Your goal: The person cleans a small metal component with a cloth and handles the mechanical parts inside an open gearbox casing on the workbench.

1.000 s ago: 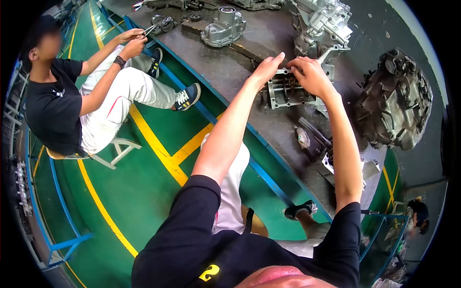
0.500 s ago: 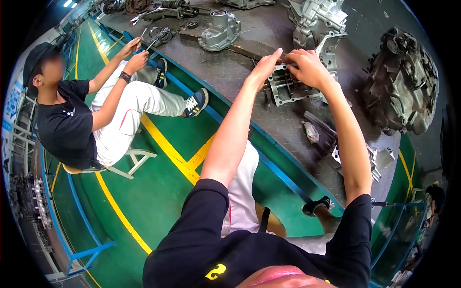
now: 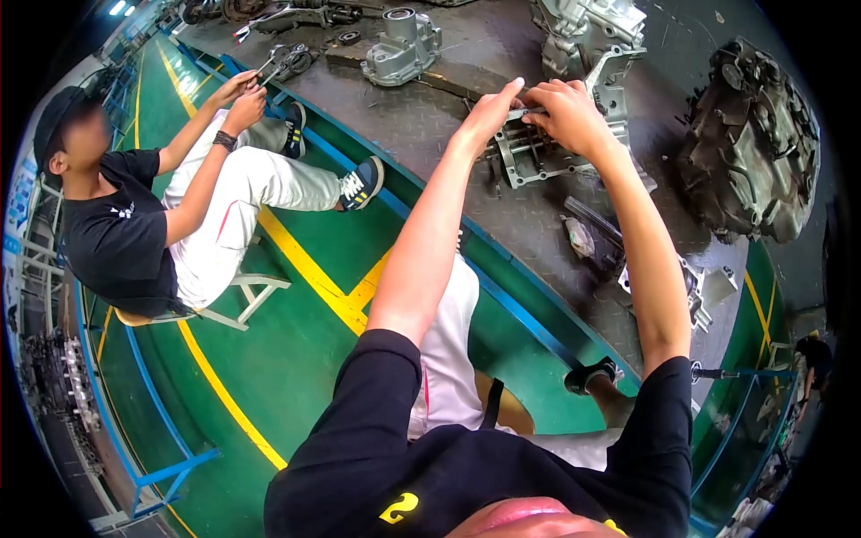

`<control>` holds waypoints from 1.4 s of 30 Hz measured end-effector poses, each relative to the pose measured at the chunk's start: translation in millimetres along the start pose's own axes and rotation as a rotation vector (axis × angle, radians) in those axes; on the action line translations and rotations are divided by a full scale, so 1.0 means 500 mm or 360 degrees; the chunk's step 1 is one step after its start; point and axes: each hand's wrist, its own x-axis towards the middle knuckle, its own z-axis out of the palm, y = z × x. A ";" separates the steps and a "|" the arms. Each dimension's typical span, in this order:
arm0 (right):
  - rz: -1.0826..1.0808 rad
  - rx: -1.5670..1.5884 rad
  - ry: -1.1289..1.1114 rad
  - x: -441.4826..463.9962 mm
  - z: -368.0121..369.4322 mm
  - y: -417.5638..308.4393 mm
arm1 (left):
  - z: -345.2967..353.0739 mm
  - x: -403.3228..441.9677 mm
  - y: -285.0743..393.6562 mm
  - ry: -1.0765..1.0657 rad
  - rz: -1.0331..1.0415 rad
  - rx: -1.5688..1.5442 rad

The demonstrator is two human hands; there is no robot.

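Both of my hands are at an open metal housing (image 3: 538,161) with rods inside, which lies on the dark bench. My left hand (image 3: 489,115) is at its left upper edge, thumb raised, the other fingers hidden behind the hand. Over the top right of the housing, my right hand (image 3: 569,115) has its fingers bent down on the part; what the fingertips grip, if anything, is too small to make out. Just behind my hands stands a large silver gearbox casing (image 3: 592,40).
On the bench (image 3: 502,54) are a silver housing (image 3: 402,49), a dark gearbox (image 3: 752,148), a small plastic-wrapped item (image 3: 578,237) and a metal tube (image 3: 594,220). A seated person (image 3: 117,206) at left holds thin tools. Blue rails (image 3: 520,323) edge the bench.
My right hand's fingers have shifted slightly over the housing, and my left hand stays at its edge. The camera view has turned a little. The seated person's hands have come closer together.
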 end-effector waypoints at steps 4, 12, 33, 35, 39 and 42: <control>0.0025 -0.0007 -0.0037 0.001 -0.001 -0.001 | 0.000 -0.003 0.003 -0.0012 -0.0002 -0.0014; 0.0061 -0.0027 -0.0059 0.002 0.003 0.003 | -0.005 0.058 -0.058 0.0109 0.0242 -0.0087; 0.0230 0.0138 0.0052 -0.003 0.037 0.027 | 0.015 0.072 -0.070 0.0213 0.0115 -0.0134; 0.0158 0.0110 0.0151 -0.006 0.027 0.011 | 0.012 0.058 -0.053 0.0061 0.0072 -0.0206; 0.0223 0.0132 0.0107 0.001 0.018 -0.012 | 0.001 0.031 -0.036 -0.0098 0.0001 -0.0211; 0.0180 0.0141 0.0210 -0.002 0.021 -0.018 | 0.010 0.044 -0.050 0.0174 0.0168 -0.0236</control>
